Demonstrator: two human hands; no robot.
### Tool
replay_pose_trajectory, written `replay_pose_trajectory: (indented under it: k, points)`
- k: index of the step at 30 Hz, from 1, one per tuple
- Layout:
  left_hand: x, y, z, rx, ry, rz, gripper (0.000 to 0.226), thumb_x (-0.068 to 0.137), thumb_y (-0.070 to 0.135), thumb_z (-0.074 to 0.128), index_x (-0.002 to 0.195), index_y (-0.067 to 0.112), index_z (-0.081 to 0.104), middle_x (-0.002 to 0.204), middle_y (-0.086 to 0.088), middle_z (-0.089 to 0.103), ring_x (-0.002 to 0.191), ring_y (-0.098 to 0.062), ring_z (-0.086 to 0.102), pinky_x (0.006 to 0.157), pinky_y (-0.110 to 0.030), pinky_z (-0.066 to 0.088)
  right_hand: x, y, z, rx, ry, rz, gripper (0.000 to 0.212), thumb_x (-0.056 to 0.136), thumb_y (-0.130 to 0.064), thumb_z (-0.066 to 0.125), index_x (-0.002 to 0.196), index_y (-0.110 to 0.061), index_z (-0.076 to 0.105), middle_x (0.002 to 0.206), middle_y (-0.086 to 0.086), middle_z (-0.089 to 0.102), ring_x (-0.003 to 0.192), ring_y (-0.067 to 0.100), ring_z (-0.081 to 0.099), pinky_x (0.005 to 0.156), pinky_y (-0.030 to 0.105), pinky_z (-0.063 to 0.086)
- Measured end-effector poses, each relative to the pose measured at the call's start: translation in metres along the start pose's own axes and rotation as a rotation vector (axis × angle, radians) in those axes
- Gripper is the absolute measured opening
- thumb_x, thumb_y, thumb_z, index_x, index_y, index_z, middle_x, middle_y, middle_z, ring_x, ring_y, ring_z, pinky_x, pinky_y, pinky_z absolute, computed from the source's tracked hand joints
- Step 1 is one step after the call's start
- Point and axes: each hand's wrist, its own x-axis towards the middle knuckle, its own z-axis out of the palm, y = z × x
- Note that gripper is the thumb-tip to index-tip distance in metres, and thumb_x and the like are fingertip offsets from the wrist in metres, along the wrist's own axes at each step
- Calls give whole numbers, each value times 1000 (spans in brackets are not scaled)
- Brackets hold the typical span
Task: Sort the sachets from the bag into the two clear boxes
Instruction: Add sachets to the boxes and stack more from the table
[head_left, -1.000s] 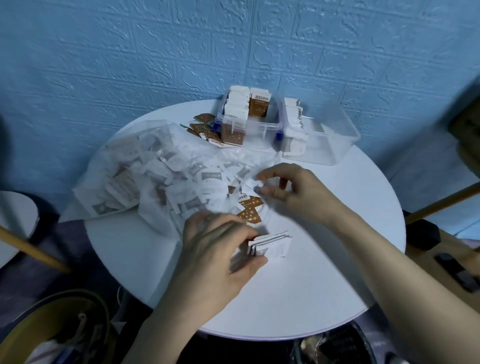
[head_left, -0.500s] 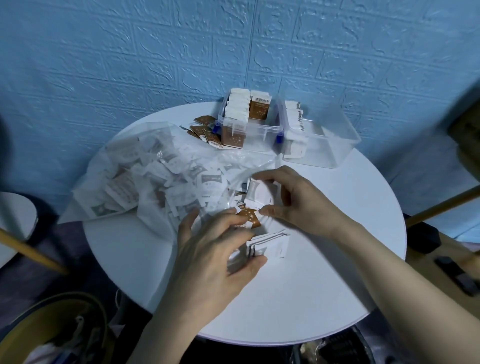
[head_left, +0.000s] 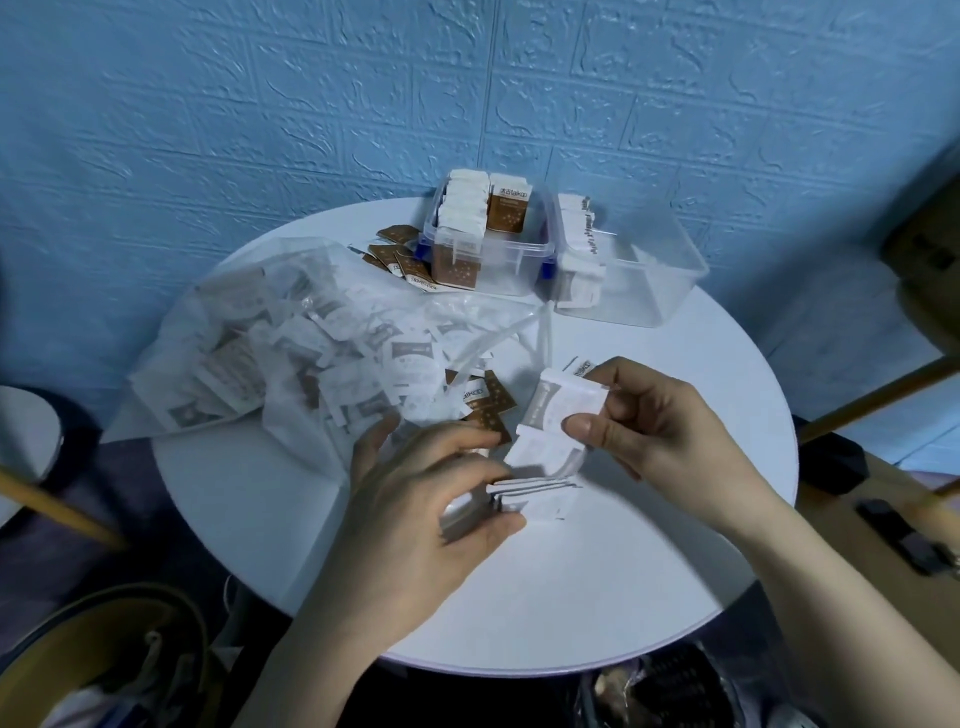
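The left hand (head_left: 415, 499) grips a small stack of white paper sachets (head_left: 535, 499) just above the round white table (head_left: 597, 597), thumb below and fingers curled over the top. The right hand (head_left: 654, 421) pinches a couple more white sachets (head_left: 556, 410) between thumb and fingers, just beside that stack. To the left lies the crumpled clear plastic bag (head_left: 270, 343), full of loose sachets, with a few brown sachets (head_left: 488, 402) at its mouth. At the back, the clear box with blue clips (head_left: 488, 249) holds upright rows of brown and white sachets; touching it on the right, the second clear plastic box (head_left: 649, 270) holds white ones along its left wall. More brown sachets (head_left: 400, 254) lie beside the left box.
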Motion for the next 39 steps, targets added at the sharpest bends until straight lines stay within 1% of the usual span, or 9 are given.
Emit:
replay_pose_trajectory:
  k: [6,10,15,22,26,31,34,37,39]
  points:
    - [-1,1,0,-16,-14,39,26,77,56,61,92,35,67,106,25,62,104,6,56,107,-29,18,-8,3,10,-10,5,-5,22,84,-23,67,92,-5,57,64,31,46,51,22,32,49,29,29]
    - [1,4,-2,-27,21,43,24,77,53,62,92,34,66,92,22,63,95,5,58,106,-24,16,-11,8,16,203,158,-11,21,82,-16,69,87,0,56,51,8,49,49,16,45,52,21,38]
    - [1,3,-2,-71,113,2,31,77,53,62,101,34,60,94,23,66,95,9,57,105,-27,24,-26,19,18,175,70,66,42,73,-48,77,87,-11,61,71,35,53,69,25,47,68,42,35]
    - [2,8,-2,-74,167,52,28,77,48,60,95,27,66,89,27,62,108,28,35,92,-34,37,-33,8,10,222,155,78,24,81,-26,74,76,-9,58,64,17,49,63,19,44,59,29,37]
    - [2,7,-3,-41,89,57,26,79,49,62,94,29,66,95,21,65,100,9,54,102,-33,28,-25,2,6,241,168,7,22,78,-13,69,82,5,55,71,12,54,66,21,47,62,24,41]
    - [3,6,-4,5,17,43,27,81,49,60,93,26,69,95,19,64,96,-1,60,104,-29,23,-22,10,13,88,10,57,24,76,-27,77,68,-18,56,58,6,45,59,22,37,54,40,27]
    - [2,6,-5,-18,18,40,26,80,48,62,94,27,69,99,20,64,101,3,58,104,-29,23,-23,13,17,240,92,47,45,77,-30,79,71,-1,45,57,9,48,53,22,44,48,35,33]
    - [2,4,-3,-64,17,18,29,78,51,62,94,28,69,102,20,65,104,8,54,102,-26,24,-26,11,22,446,200,42,27,74,-3,67,80,14,47,60,9,63,53,17,60,54,21,49]
    - [2,4,-3,-118,27,-8,29,77,52,63,95,30,65,99,20,65,102,12,52,101,-21,26,-28,11,23,484,180,61,33,74,-5,66,89,20,51,65,14,67,55,21,63,57,24,53]
